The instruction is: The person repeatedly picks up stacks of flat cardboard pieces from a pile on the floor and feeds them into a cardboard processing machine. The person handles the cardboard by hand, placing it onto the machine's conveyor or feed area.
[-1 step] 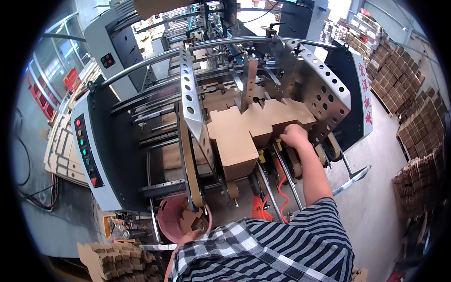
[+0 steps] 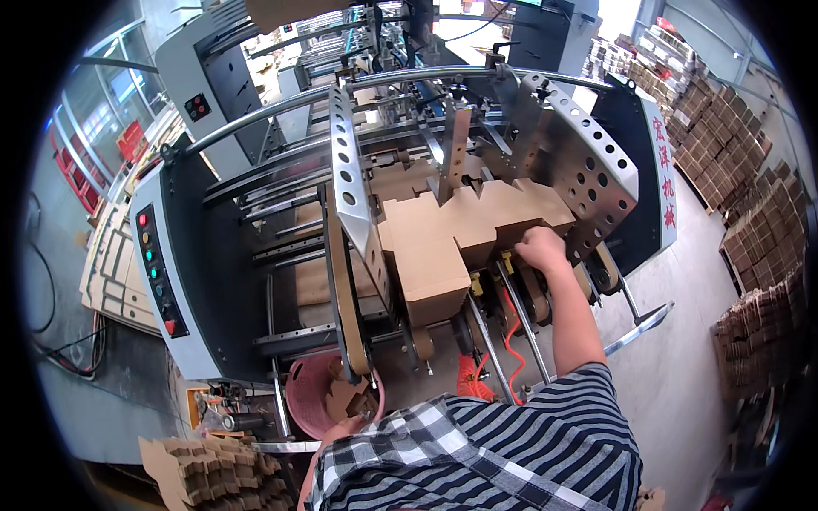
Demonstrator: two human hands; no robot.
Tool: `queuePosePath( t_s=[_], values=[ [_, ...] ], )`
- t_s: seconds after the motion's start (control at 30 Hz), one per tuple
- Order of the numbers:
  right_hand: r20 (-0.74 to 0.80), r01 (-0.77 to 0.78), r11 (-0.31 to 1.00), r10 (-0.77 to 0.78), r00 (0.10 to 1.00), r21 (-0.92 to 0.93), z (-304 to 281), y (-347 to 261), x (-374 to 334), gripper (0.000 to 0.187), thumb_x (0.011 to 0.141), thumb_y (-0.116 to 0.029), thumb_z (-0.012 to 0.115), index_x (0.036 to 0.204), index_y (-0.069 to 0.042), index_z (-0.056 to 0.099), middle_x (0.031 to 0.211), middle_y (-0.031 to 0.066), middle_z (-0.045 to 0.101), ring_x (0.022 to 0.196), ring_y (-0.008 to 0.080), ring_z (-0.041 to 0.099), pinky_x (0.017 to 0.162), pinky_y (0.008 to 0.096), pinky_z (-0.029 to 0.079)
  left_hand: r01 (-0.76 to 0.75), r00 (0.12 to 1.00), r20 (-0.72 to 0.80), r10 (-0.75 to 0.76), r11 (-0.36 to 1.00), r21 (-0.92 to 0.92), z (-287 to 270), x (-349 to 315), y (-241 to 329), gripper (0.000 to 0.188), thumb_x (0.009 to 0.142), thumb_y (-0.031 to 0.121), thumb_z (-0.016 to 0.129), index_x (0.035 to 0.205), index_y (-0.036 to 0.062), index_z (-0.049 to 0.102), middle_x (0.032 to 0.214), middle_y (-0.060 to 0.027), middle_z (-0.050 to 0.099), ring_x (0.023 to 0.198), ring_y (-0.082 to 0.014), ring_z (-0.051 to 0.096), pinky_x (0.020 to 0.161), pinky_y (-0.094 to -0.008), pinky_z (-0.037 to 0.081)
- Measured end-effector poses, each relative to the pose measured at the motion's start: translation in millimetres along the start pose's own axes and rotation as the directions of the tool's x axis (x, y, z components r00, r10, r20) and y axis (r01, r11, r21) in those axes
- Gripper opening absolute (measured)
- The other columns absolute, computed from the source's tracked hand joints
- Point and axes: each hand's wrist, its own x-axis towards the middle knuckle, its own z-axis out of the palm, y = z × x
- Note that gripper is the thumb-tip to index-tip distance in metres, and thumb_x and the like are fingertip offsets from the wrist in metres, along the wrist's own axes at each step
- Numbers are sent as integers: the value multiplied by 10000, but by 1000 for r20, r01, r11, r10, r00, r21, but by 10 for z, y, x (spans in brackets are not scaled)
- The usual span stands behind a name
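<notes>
A stack of flat brown die-cut cardboard blanks [image 2: 430,247] sits between two perforated metal side plates of the machine, its front edge toward me. My right hand [image 2: 542,249] is at the stack's front right edge, beside a small yellow block [image 2: 509,257] on a metal rod. Its fingers are curled in; whatever they grip, if anything, is hidden. My left hand [image 2: 345,427] hangs low by the rim of a pink plastic basket [image 2: 298,407]. Only part of that hand shows past my sleeve, and its fingers are not clear. Cardboard scraps [image 2: 348,399] lie in the basket.
A button panel [image 2: 156,271] runs along the machine's left side. An orange-red air hose [image 2: 513,341] dangles below the rods. More cardboard blanks [image 2: 213,477] are stacked at the lower left. Tall cardboard piles [image 2: 711,128] line the right side.
My right hand has shifted very slightly right at the stack's edge. The blanks and my left hand look the same.
</notes>
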Motion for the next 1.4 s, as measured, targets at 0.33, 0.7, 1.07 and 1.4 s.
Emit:
queuePosePath(
  t_s=[0.33, 0.7, 1.07, 1.4],
  values=[
    [-27, 80, 983, -85, 996, -163, -86, 498, 183, 209, 697, -221, 626, 784, -53, 713, 862, 184, 681, 854, 344, 660, 797, 440, 528, 4, 999, -54, -1, 998, 57, 56, 36, -126, 551, 826, 323, 599, 1317, 90, 506, 1251, -210, 564, 1154, -360, 549, 959, -412, 441],
    [-9, 50, 991, -51, 999, -122, -53, 609, 237, 203, 679, -232, 636, 778, -78, 723, 838, 154, 688, 828, 328, 666, 775, 413, 529, 59, 996, -67, -51, 991, 118, -8, -113, 103, 536, 824, 264, 594, 1335, 132, 499, 1277, -175, 558, 1151, -359, 550, 947, -421, 449],
    [-453, 635, 132, -593, 666, 761, -1410, -1228, -795, 216, 772, -104, 715, 914, 52, 670, 887, 112, 690, 837, 188, 663, 751, 304, 512, 168, 983, -80, -167, 986, 5, -82, -583, 584, 539, 793, 189, 647, 1294, 50, 503, 1233, -216, 567, 1103, -384, 564, 910, -446, 466],
    [-17, 605, -305, -901, -433, 735, -535, -3105, -2083, 407, 703, -122, 737, 1086, -23, 641, 976, 168, 652, 907, 344, 626, 796, 401, 510, 286, 890, -327, -319, 947, -145, 887, -1261, 271, 571, 815, 209, 644, 1349, 113, 468, 1283, -144, 557, 1168, -327, 543, 958, -425, 455]
  ],
)
